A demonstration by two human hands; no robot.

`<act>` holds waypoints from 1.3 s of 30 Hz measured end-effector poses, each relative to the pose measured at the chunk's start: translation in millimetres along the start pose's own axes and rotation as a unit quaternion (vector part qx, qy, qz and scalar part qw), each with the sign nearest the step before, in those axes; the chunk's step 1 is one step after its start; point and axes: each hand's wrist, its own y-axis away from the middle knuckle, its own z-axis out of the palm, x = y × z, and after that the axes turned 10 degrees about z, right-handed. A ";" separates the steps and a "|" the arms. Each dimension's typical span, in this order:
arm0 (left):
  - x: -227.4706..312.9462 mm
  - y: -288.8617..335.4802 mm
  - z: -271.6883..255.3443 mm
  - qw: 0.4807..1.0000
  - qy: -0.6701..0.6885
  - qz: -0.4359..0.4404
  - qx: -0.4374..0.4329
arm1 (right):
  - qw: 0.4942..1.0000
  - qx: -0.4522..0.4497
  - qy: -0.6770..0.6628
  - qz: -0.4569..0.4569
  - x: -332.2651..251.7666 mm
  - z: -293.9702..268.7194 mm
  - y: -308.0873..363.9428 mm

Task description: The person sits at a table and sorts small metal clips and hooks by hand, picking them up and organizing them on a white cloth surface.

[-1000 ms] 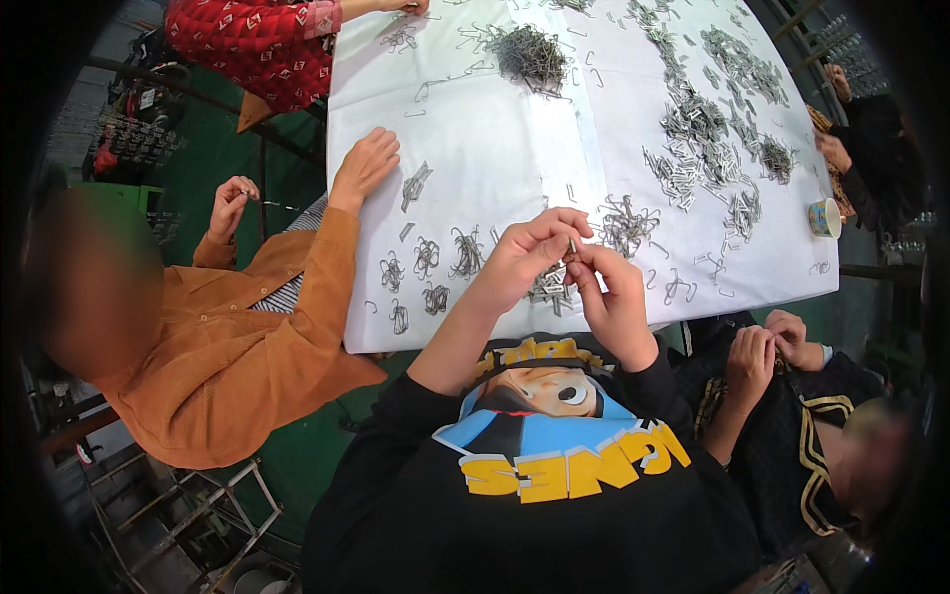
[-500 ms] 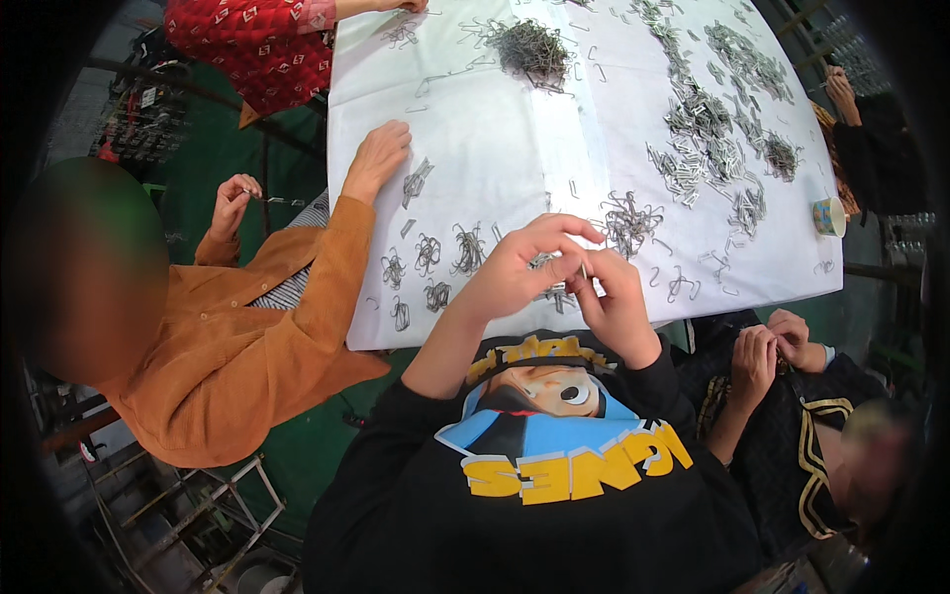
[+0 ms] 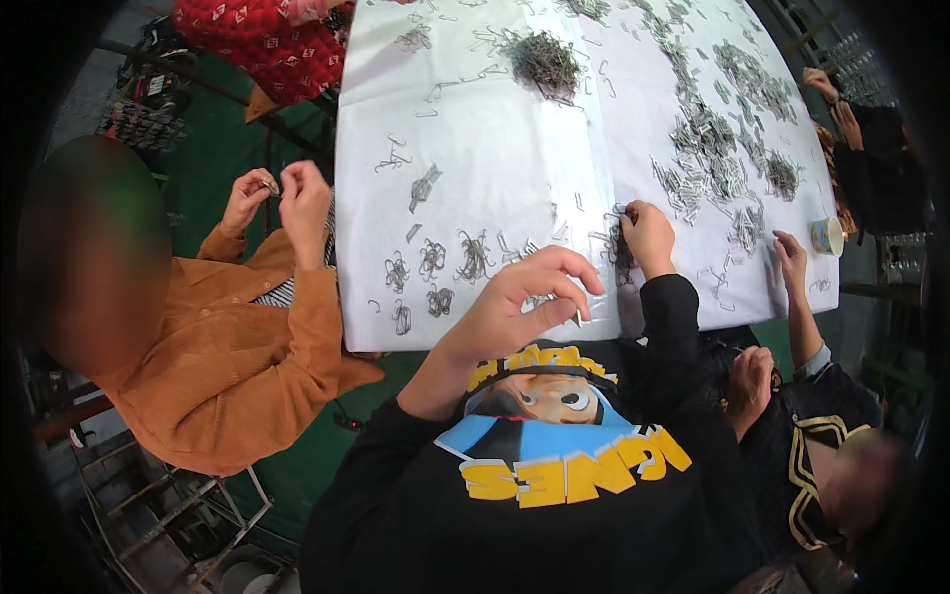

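Observation:
My left hand point(image 3: 529, 302) is raised over the table's near edge, thumb and forefinger pinching a small metal piece point(image 3: 579, 318) whose exact kind is too small to tell. My right hand point(image 3: 650, 241) is down at a small pile of bent wire hooks point(image 3: 621, 259), its fingers curled at the pile's upper end. Whatever those fingers grip is hidden. Short metal pieces point(image 3: 510, 247) lie on the cloth beyond my left hand. Bunches of wire hooks point(image 3: 473, 257) lie to its left.
A white-covered table point(image 3: 475, 148) holds a dark heap of hooks point(image 3: 546, 65) and a long spread of metal pieces point(image 3: 708, 144). A paper cup point(image 3: 827, 238) stands at the right edge. Co-workers sit close by: an orange sleeve point(image 3: 287, 346) left, a dark jacket point(image 3: 792, 445) right.
My right hand has left my left hand and moved forward and right to the hook pile. The left hand keeps the small metal piece. The left co-worker's hand has come off the table.

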 end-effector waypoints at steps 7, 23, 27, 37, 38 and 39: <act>-1.9 3.0 1.0 0.999 0.034 0.011 0.026 | 0.979 -0.073 0.159 -0.105 -11.4 7.2 -30.6; -14.1 7.3 -3.0 0.982 0.142 0.052 0.111 | 0.805 -0.342 -0.479 0.079 -19.4 -44.0 2.3; -12.2 7.1 0.9 0.982 0.085 0.063 0.158 | 0.774 -0.312 -0.545 0.079 -44.5 -57.8 30.4; -8.9 2.4 -10.4 0.973 0.063 0.103 0.197 | 0.750 -0.273 -0.600 0.044 -58.6 -66.5 62.5; -11.3 2.6 -11.9 0.973 0.070 0.092 0.198 | 0.744 -0.270 -0.611 0.012 -67.9 -78.6 69.0; -14.5 3.4 -12.5 0.974 0.079 0.080 0.197 | 0.742 -0.256 -0.619 -0.015 -79.6 -90.8 77.2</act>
